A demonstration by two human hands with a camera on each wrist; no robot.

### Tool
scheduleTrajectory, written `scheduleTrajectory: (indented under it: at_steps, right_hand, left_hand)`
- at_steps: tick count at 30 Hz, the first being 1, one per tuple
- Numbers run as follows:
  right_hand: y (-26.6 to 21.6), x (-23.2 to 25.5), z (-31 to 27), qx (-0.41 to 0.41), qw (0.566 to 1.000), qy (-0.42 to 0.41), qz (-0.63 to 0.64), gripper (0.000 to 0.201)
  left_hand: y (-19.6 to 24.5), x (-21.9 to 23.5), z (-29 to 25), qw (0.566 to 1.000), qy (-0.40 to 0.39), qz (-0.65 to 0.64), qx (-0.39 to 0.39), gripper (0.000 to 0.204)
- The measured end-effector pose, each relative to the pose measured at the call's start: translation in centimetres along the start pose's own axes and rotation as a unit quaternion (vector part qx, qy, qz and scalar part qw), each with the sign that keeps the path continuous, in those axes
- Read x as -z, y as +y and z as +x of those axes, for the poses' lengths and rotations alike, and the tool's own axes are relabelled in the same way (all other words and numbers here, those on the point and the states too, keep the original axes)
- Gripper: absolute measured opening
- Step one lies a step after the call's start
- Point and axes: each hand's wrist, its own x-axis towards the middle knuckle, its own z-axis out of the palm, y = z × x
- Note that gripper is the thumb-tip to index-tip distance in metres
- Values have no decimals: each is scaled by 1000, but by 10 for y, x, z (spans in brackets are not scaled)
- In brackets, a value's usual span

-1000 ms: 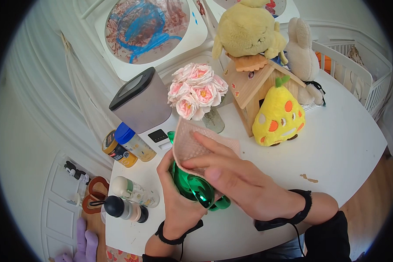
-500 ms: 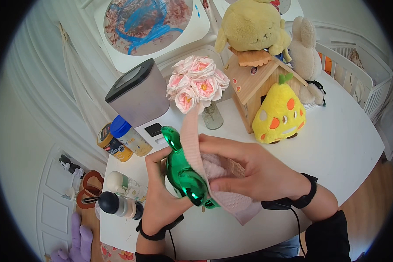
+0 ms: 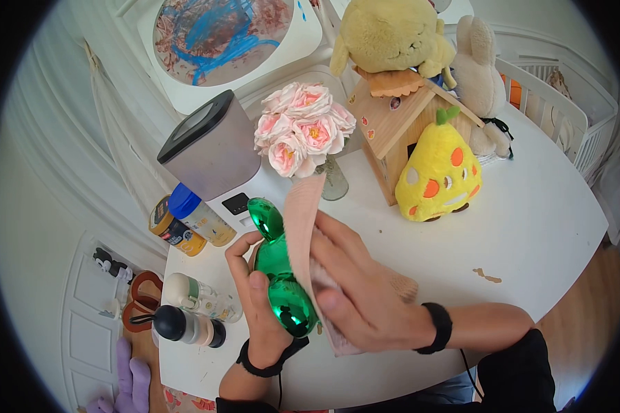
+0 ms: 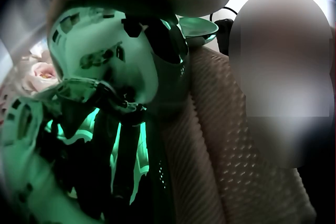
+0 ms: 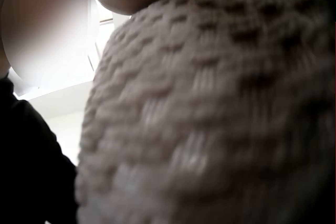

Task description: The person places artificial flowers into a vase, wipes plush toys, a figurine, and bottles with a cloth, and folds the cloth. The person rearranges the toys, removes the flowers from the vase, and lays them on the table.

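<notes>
A shiny metallic green figurine (image 3: 293, 303) with rounded, balloon-like parts is held up over the front of the table by my left hand (image 3: 265, 330), whose thumb and fingers grip it from the left. In my right hand (image 3: 375, 296) is a pale pink textured cloth (image 3: 302, 220), pressed against the figurine's right side. The left wrist view has the figurine's glossy surface (image 4: 105, 50) up close, with the ribbed cloth (image 4: 220, 129) lying along it. Waffle-like cloth (image 5: 199, 108) fills most of the right wrist view.
Behind my hands stand a vase of pink roses (image 3: 306, 131) and a grey-and-white appliance (image 3: 213, 144). Cans and bottles (image 3: 200, 296) line the left side. A wooden house (image 3: 393, 124) with plush toys and a yellow plush pear (image 3: 441, 175) is at the back right.
My right hand has shifted the cloth over the figurine, from across its top to its right side. The figurine has turned slightly, showing more of its upper end.
</notes>
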Motion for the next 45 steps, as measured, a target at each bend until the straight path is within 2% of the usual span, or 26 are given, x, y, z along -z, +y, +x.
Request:
scheduleTrajectory:
  at_steps: [1, 3, 5, 7, 8, 10, 15, 18, 20, 21, 23, 24, 26, 27, 28, 30, 32, 33, 35, 36, 37, 39, 40, 41, 43, 45]
  right_hand:
    - [-2, -3, -5, 42, 999, 21, -9, 56]
    - [-11, -8, -16, 48, 999, 1, -27, 55]
    - [-13, -12, -23, 52, 998, -17, -43, 55]
    - [-11, -16, -26, 67, 996, -8, -64, 55]
    - [-12, -16, -25, 65, 996, -6, -64, 55]
    - [-16, -13, -16, 90, 990, -21, -110, 56]
    - [-38, 4, 3, 78, 982, -47, -168, 58]
    - [-35, 16, 22, 90, 991, -38, -93, 53]
    - [-33, 21, 27, 99, 994, -47, 21, 53]
    - [-32, 24, 28, 100, 994, -46, 20, 53]
    - [-30, 31, 30, -42, 969, -110, 217, 50]
    - [-28, 34, 30, -42, 969, -109, 217, 50]
    - [-23, 38, 30, -189, 896, -153, 372, 54]
    - [-19, 40, 31, -188, 896, -153, 371, 54]
    - [-15, 42, 33, -209, 896, -173, 352, 50]
    - [-11, 41, 33, -229, 894, -192, 333, 47]
    - [-10, 36, 30, -269, 919, -153, 246, 51]
    - [-11, 33, 28, -268, 919, -153, 246, 51]
    - [-14, 25, 20, -228, 957, -88, 157, 49]
    - [-14, 19, 13, -169, 977, -56, 120, 49]
    - [-16, 13, 9, -170, 976, -58, 120, 49]
    - [-23, 3, 4, 21, 998, 11, -63, 55]
    - [-30, 2, -2, 34, 992, -32, -117, 64]
    - [-42, 1, -3, 33, 992, -36, -115, 64]
    - [-62, -3, -7, 2, 980, -128, -150, 69]
    - [-69, -10, -11, 8, 987, -115, -112, 68]
  left_hand:
    - [-1, 0, 1, 1000, -1, -1, 1, 68]
    - [-3, 2, 2, 1000, -8, -12, 13, 70]
    - [-27, 5, 1, 999, -2, -37, 6, 70]
    - [-44, 10, -6, 984, -17, -153, 92, 70]
    - [-23, 4, -4, 990, 9, -124, 62, 77]
    - [-14, 3, -6, 990, 4, -126, 59, 77]
    - [4, -1, -10, 991, -21, -130, 37, 79]
    - [13, -3, -12, 990, -40, -132, 18, 81]
    - [17, -3, -14, 990, -51, -133, 7, 82]
    - [18, -3, -16, 989, -55, -134, 2, 82]
    - [21, -2, -20, 989, -64, -135, -8, 83]
    - [22, -1, -23, 988, -68, -135, -13, 84]
    - [24, 1, -27, 987, -76, -136, -24, 85]
    - [24, 2, -30, 987, -79, -137, -31, 85]
    - [8, 2, -35, 981, -73, -181, 13, 91]
    - [-3, 6, -28, 981, -68, -180, 14, 91]
    - [-8, 2, -17, 977, -53, -208, 6, 89]
    - [-2, 0, -14, 977, -52, -207, 5, 89]
    - [15, -6, -10, 964, -4, -258, 62, 86]
    - [4, -4, -10, 962, 1, -264, 61, 83]
    - [0, -4, -10, 962, 3, -265, 62, 83]
    - [-4, -3, -10, 969, 33, -224, 100, 85]
    - [-3, 4, -6, 992, -18, 118, -51, 84]
    - [-3, 5, -6, 992, -15, 119, -47, 84]
    - [-3, 7, -8, 992, -32, 113, -51, 84]
    - [-4, 8, -10, 992, -47, 107, -56, 84]
